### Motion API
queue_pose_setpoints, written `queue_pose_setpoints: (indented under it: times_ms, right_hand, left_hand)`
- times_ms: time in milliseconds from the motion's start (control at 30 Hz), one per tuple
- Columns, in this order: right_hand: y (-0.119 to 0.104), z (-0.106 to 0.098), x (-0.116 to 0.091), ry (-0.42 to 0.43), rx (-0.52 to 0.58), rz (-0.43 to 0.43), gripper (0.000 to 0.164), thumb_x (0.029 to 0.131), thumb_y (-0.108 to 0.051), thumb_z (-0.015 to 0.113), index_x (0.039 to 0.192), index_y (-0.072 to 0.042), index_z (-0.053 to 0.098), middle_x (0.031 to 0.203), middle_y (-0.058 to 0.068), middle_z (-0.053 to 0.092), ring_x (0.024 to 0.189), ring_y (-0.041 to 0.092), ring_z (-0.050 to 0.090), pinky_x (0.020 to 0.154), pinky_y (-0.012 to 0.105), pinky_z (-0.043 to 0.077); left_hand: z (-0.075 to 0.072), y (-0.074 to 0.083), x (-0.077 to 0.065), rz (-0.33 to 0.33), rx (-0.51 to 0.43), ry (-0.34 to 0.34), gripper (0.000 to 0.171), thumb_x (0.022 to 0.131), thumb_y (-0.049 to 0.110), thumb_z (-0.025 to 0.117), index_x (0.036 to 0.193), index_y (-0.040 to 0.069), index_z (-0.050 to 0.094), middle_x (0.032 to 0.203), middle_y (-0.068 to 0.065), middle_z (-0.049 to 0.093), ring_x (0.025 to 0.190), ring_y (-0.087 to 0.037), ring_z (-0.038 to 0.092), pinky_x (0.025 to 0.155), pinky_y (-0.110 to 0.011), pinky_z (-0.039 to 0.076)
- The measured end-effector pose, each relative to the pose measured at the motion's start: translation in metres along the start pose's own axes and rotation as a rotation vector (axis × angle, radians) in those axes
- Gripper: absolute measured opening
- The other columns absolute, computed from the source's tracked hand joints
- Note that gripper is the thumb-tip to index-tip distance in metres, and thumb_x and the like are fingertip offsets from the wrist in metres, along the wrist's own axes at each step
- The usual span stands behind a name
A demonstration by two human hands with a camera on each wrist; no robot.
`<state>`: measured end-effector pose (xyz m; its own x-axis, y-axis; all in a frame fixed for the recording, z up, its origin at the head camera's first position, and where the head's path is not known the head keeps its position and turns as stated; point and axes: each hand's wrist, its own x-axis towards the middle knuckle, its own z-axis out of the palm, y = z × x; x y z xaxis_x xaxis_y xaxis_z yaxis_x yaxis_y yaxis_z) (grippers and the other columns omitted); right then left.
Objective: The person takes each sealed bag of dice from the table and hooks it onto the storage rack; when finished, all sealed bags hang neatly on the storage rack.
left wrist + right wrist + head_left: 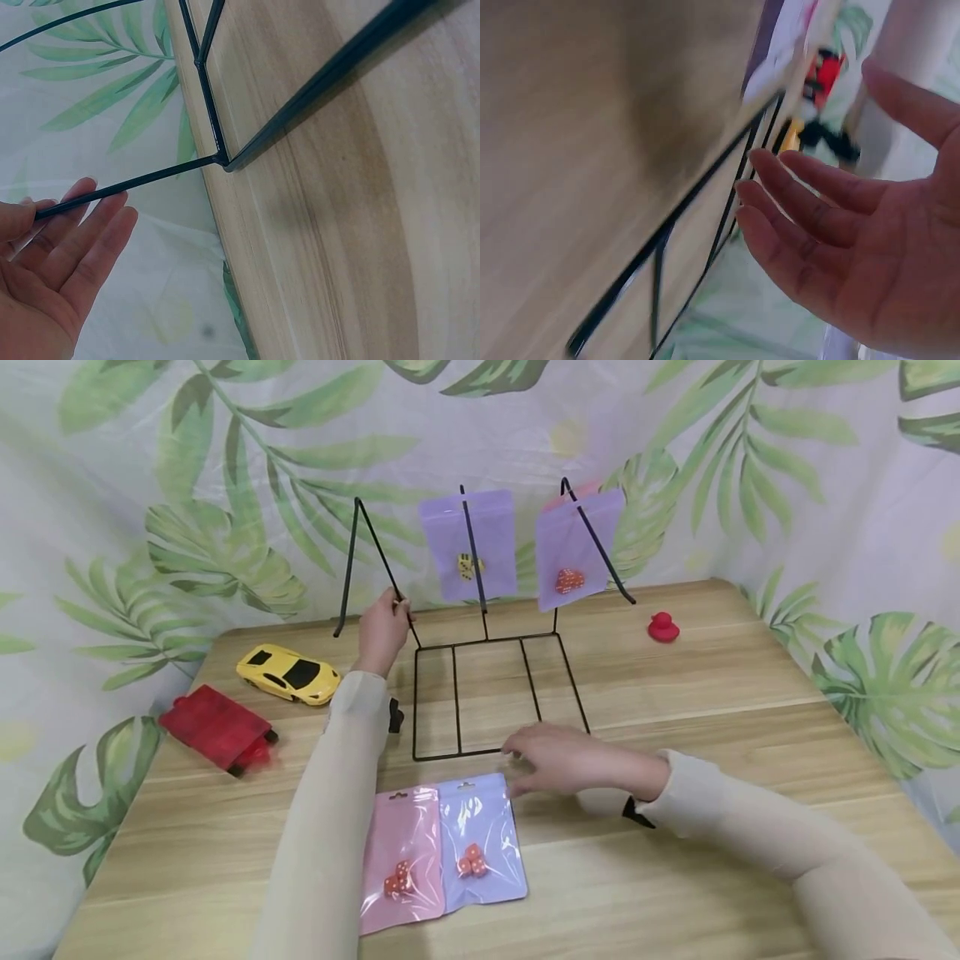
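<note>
A black wire display rack [486,642] stands on the table with three bent prongs. My left hand [383,631] pinches its left upright between thumb and fingers; the left wrist view shows the wire [135,182] across the fingers. Over the rack base's front edge hovers my right hand [558,758], fingers loosely bent and holding nothing. Just left of it lies a purple zip bag [487,818] with orange dice, beside a pink zip bag [408,835] also containing orange dice. Purple bags hang on the middle prong [438,527] and right prong [551,535].
A yellow toy car [288,673] and a red toy vehicle [217,727] sit to the left. At the right back is a small red hat-shaped piece [663,627]. A leaf-print cloth [300,427] hangs behind the wooden table [712,710].
</note>
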<state>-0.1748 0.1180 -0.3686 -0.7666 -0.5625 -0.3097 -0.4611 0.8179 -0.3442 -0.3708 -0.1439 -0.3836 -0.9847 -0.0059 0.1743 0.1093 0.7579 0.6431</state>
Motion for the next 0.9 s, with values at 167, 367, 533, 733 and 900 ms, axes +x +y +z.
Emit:
queue_pose_setpoints:
  times_ms: [167,367,533,733,900]
  right_hand:
    - [-0.021,0.014,0.021,-0.033,-0.064,-0.027,0.065,0.087,-0.051,0.071,0.137,-0.012,0.057,0.125,0.004,0.062,0.117,0.023,0.057,0.097,0.041,0.048]
    - [-0.022,0.030,0.036,0.030,-0.135,-0.009,0.048,0.083,-0.049,0.076,0.116,-0.015,0.065,0.108,-0.001,0.062,0.102,0.017,0.057,0.087,0.034,0.049]
    - [-0.020,0.033,0.038,0.025,-0.135,0.009,0.035,0.081,-0.042,0.080,0.101,-0.017,0.067,0.097,-0.004,0.061,0.093,0.015,0.057,0.080,0.034,0.049]
    - [-0.014,0.025,0.034,-0.022,-0.080,0.058,0.027,0.085,-0.034,0.077,0.103,-0.017,0.066,0.096,-0.002,0.068,0.090,0.016,0.062,0.083,0.038,0.051]
    - [-0.004,0.013,0.017,0.030,0.011,-0.005,0.026,0.091,-0.027,0.072,0.114,-0.018,0.064,0.104,0.004,0.072,0.092,0.022,0.067,0.082,0.041,0.052]
  left_hand:
    - [-0.002,0.000,0.000,-0.014,-0.010,0.000,0.030,0.109,0.026,0.039,0.119,0.005,0.057,0.107,-0.014,0.072,0.079,-0.030,0.062,0.063,-0.036,0.042]
    - [-0.001,0.001,0.001,-0.010,0.001,-0.007,0.031,0.109,0.029,0.038,0.118,0.006,0.057,0.108,-0.013,0.072,0.073,-0.028,0.057,0.063,-0.036,0.041]
    - [0.000,0.002,0.000,-0.009,0.000,-0.008,0.032,0.109,0.030,0.038,0.117,0.006,0.057,0.108,-0.013,0.072,0.073,-0.028,0.056,0.063,-0.036,0.041]
    - [-0.001,0.002,0.001,-0.012,0.005,-0.003,0.032,0.109,0.030,0.038,0.118,0.006,0.057,0.107,-0.011,0.072,0.074,-0.027,0.058,0.063,-0.036,0.042]
    - [0.000,0.002,0.001,-0.014,0.004,-0.005,0.031,0.109,0.029,0.038,0.118,0.007,0.057,0.107,-0.011,0.072,0.075,-0.028,0.059,0.063,-0.036,0.042]
